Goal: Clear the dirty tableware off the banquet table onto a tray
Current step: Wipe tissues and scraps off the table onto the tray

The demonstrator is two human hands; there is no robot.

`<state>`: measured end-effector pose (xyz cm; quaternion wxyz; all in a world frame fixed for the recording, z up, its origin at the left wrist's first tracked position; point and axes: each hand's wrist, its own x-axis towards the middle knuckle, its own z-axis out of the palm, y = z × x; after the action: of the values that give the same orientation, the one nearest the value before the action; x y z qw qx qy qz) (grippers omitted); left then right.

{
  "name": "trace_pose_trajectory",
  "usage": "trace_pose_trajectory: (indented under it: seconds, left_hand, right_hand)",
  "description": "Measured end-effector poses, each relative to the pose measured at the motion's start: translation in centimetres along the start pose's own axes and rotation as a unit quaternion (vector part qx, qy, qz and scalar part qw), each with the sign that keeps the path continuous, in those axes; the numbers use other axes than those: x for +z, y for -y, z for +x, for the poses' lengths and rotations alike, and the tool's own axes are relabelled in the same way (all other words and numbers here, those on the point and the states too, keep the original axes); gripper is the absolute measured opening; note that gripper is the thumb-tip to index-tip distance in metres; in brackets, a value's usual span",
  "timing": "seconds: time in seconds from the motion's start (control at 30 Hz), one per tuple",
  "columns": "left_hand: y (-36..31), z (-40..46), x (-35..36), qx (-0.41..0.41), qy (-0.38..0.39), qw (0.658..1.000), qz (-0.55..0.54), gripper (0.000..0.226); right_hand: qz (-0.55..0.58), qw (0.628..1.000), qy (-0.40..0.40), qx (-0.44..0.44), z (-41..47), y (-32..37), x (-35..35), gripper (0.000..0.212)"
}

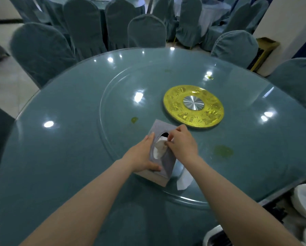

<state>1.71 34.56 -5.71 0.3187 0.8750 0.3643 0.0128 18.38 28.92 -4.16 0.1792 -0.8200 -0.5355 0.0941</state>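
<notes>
Dirty tableware [305, 201]: white bowls stacked off the near right edge of the desk [59, 157], lower than the glass top, partly cut by the frame; whatever carries them too dark to tell

Left to right across the desk:
- Chairs [42, 52] in blue-grey covers ringed round the far edge
- Round glass turntable [113, 82] set on the glass top, ceiling lights mirrored in it
- Small green smear [134, 119] on the turntable, just beyond the tissue box
- Left hand [145, 155] gripping the left side of the grey tissue box [163, 166], thumb curled over the near top, fingers laid along the side; box tilted, near the near edge of the turntable
- White tissue [159, 148] showing in the oval slot of the box
- Right hand [182, 141] over the slot, thumb and forefinger pinching the tissue, other fingers curled in
- Loose white tissue [184, 180] lying flat on the glass just right of the box, under the right forearm
- Gold disc with a silver hub [193, 106] at the middle of the turntable, well beyond both hands
- Larger green smear [223, 151] right of the right hand, towards the near right edge
- Tiny yellow-green fleck [210, 78] towards the far right of the turntable
</notes>
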Motion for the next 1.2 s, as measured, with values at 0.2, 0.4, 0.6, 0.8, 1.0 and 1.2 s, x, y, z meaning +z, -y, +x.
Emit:
trace_pose_trajectory:
  seconds: [0.2, 0.4, 0.6, 0.8, 1.0, 1.2]
  left_hand:
    - [0.3, 0.3, -0.2, -0.002, 0.007, 1.0, 0.011, 0.128]
    - [0.8, 0.6, -0.4, 0.008, 0.012, 1.0, 0.016, 0.12]
    - [1.1, 0.7, -0.6, 0.01, 0.019, 0.999, 0.024, 0.118]
    - [1.0, 0.7, -1.1, 0.008, 0.028, 0.999, 0.02, 0.118]
    - [1.1, 0.7, -1.3, 0.0, 0.038, 0.999, 0.02, 0.119]
    - [1.3, 0.8, -1.3, 0.001, 0.039, 0.999, 0.019, 0.119]
  right_hand:
    - [-0.035, 0.999, 0.009, -0.009, 1.2, 0.5, 0.4, 0.019]
    - [-0.076, 0.996, 0.04, -0.012, 2.6, 1.3, 0.7, 0.023]
    - [-0.026, 0.994, 0.097, -0.04, 2.3, 1.0, 0.7, 0.009]
    - [0.04, 0.999, 0.027, -0.018, 1.3, -0.5, 0.6, 0.008]
    - [0.026, 0.999, 0.009, -0.031, 1.3, 1.1, 1.3, 0.024]
    - [-0.032, 0.999, -0.024, -0.006, 1.7, 1.8, 1.6, 0.022]
